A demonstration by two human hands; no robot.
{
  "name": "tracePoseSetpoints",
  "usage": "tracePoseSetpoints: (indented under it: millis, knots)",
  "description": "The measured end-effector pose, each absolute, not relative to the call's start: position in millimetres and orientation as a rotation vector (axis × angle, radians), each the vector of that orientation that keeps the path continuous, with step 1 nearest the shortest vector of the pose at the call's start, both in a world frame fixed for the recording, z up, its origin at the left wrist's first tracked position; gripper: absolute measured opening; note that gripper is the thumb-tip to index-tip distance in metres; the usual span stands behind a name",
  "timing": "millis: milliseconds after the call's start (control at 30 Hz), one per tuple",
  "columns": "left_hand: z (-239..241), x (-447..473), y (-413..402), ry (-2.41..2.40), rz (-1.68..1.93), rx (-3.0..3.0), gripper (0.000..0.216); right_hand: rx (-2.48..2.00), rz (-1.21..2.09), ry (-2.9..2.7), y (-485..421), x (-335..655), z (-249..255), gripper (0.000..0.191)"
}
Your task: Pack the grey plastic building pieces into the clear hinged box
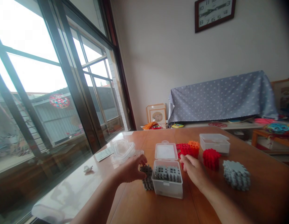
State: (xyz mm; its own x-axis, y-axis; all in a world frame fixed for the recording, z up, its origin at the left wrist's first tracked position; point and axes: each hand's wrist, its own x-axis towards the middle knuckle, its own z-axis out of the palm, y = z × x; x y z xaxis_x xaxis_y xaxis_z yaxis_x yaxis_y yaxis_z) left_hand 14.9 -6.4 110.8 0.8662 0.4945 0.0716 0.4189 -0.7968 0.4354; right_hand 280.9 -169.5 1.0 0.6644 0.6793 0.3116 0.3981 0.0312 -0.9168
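A lidded clear plastic box (168,189) stands in front of me, its lid (166,151) flipped back. Inside it sit grey interlocking plastic pieces (173,174) in stacked rows. Against the box's left side stands a darker grey stack of pieces (148,180). My left hand (132,168) is at that stack, thumb and fingers apart at its upper left; whether it touches is unclear. My right hand (193,168) is just right of the box, fingers curled together. Anything between them is hidden. Red pieces (190,151) lie just behind it.
Orange pieces (194,144) stand by the red ones. To the right are another red stack (211,158), a light grey stack (236,175) and a second clear box (214,144). Clear containers (122,149), a paper (104,154) and a small whitish item (88,168) lie left on the wooden table (135,205).
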Motion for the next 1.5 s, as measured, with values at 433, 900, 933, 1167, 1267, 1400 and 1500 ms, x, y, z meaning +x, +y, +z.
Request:
tracePoseSetpoints:
  millis: [433,900,933,1167,1267,1400,1500]
  knots:
    - [118,63,-35,0.489,0.302,2.823,0.04,-1.582,0.26,-0.921,-171,280,3,0.051]
    - [113,62,-49,0.412,0.207,2.927,0.023,-1.575,0.246,-0.955,-176,273,14,0.048]
    - [112,63,-50,0.407,0.188,2.935,0.024,-1.577,0.248,-0.956,-177,273,14,0.048]
    - [108,63,-46,0.405,0.224,2.936,0.026,-1.6,0.219,-0.962,-177,274,13,0.047]
    - [110,55,-36,0.436,0.293,2.88,0.028,-1.585,0.219,-0.97,-175,277,9,0.049]
    - [119,35,-23,0.508,0.304,2.803,0.033,-1.604,0.228,-0.97,-170,283,3,0.052]
    - [124,21,-19,0.58,0.196,2.752,0.046,-1.617,0.213,-0.977,-170,283,3,0.052]
